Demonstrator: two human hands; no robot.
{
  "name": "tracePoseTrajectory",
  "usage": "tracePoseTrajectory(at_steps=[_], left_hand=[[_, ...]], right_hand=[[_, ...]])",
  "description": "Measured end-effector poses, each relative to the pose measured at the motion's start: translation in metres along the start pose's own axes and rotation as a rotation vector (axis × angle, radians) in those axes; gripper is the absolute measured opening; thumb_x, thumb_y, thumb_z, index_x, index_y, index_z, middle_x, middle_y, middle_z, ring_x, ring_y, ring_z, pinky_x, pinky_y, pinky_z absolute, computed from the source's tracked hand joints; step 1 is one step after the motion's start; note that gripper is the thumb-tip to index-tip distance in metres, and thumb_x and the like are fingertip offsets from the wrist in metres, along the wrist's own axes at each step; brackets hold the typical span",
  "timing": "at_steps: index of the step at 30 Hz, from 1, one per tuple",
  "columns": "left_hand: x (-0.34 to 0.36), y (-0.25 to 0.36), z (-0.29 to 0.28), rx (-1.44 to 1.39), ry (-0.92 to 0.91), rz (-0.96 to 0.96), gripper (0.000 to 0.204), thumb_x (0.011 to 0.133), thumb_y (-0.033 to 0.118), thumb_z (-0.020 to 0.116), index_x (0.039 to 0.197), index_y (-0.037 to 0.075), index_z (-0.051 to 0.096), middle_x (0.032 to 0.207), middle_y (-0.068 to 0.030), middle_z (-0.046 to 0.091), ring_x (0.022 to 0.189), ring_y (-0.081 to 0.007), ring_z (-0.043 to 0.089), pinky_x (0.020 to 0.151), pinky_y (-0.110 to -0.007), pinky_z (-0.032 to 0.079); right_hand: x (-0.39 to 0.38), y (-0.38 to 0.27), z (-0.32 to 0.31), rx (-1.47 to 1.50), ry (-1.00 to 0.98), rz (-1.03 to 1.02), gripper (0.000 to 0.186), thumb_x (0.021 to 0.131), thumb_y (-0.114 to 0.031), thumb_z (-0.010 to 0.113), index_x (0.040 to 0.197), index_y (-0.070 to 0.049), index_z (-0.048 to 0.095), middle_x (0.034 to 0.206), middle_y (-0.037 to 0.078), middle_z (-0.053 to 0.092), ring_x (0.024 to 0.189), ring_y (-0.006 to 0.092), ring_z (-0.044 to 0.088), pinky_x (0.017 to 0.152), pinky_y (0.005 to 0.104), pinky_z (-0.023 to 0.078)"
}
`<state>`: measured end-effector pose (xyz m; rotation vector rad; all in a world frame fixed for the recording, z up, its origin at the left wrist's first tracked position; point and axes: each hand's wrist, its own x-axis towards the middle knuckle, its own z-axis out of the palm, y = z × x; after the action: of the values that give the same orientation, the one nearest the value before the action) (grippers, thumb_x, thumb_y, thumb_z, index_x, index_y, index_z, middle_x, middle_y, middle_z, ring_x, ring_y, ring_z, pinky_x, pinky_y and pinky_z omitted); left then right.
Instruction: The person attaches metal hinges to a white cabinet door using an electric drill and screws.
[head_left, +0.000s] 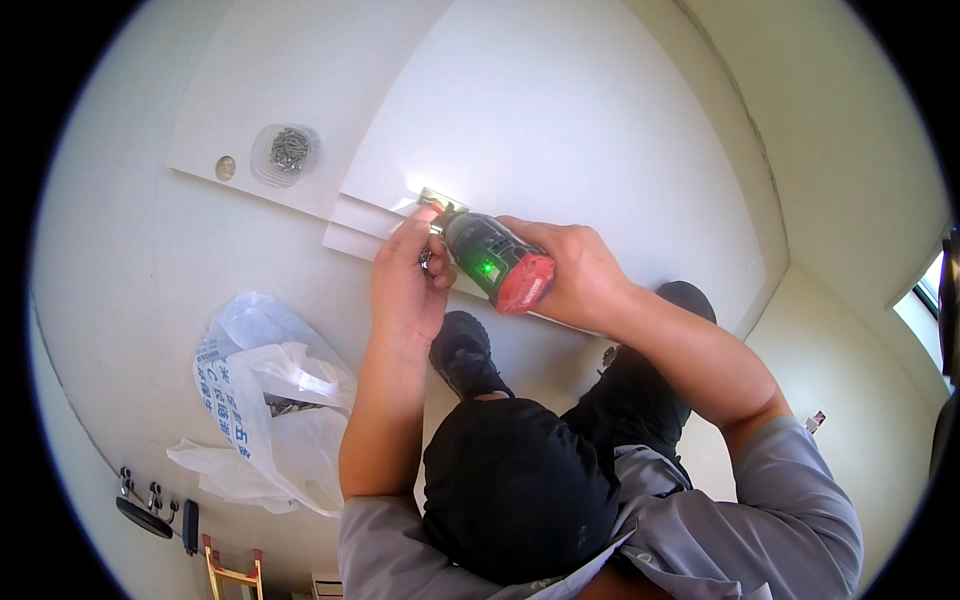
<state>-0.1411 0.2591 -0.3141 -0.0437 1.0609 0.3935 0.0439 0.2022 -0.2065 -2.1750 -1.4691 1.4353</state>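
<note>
Right fingers [530, 232] grip 1 drill [485, 250] over white boards [560, 120], pale floor [150, 290] around.

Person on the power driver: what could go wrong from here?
1. Left hand fingertips sit right by the tip of the power driver in the right hand; a slip might nick them.
2. The tip is at metal hardware on a white panel; skidding could scratch the panel.
3. The clear tub of screws sits near a board's edge; a knock might spill them.
</note>
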Motion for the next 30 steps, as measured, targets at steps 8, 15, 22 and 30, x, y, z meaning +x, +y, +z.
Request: tracePoseTrajectory(at_steps=[8, 15, 22, 30], left_hand=[[-0.0007, 0.0015, 0.0025, 0.0, 0.013, -0.004, 0.023, 0.099, 0.019, 0.065, 0.117, 0.005, 0.069, 0.073, 0.0029, 0.054, 0.062, -0.0058, 0.046, 0.052, -0.022, 0.035], [-0.0004, 0.0002, 0.0005, -0.003, -0.003, 0.001, 0.023, 0.1, 0.019, 0.065, 0.117, 0.005, 0.069, 0.073, 0.0038, 0.054, 0.061, -0.0053, 0.045, 0.051, -0.022, 0.034], [-0.0007, 0.0001, 0.0022, -0.003, 0.013, -0.001, 0.023, 0.101, 0.02, 0.064, 0.119, 0.006, 0.068, 0.073, 0.0039, 0.052, 0.061, -0.0052, 0.044, 0.051, -0.021, 0.034], [0.0027, 0.0001, -0.0002, 0.001, -0.011, 0.0, 0.022, 0.101, 0.018, 0.062, 0.118, 0.005, 0.069, 0.074, 0.0041, 0.053, 0.061, -0.0053, 0.044, 0.052, -0.021, 0.034]], right_hand=[[0.002, -0.0031, -0.0026, 0.005, -0.024, 0.03, 0.07, 0.073, -0.021, 0.087, 0.137, -0.005, 0.063, 0.104, 0.023, 0.073, 0.093, 0.0411, 0.071, 0.082, 0.0412, 0.058], [0.0017, -0.0026, 0.0004, 0.013, -0.009, 0.03, 0.07, 0.072, -0.022, 0.087, 0.136, -0.004, 0.063, 0.105, 0.023, 0.073, 0.094, 0.0407, 0.071, 0.082, 0.0416, 0.058], [0.0013, -0.0034, -0.0009, -0.021, 0.006, 0.011, 0.058, 0.078, -0.027, 0.082, 0.131, -0.009, 0.065, 0.105, 0.017, 0.075, 0.094, 0.0367, 0.072, 0.083, 0.0448, 0.058], [0.0025, -0.0024, 0.0016, -0.021, 0.025, -0.003, 0.056, 0.079, -0.028, 0.081, 0.129, -0.009, 0.066, 0.104, 0.017, 0.075, 0.093, 0.0376, 0.072, 0.082, 0.0462, 0.058]])
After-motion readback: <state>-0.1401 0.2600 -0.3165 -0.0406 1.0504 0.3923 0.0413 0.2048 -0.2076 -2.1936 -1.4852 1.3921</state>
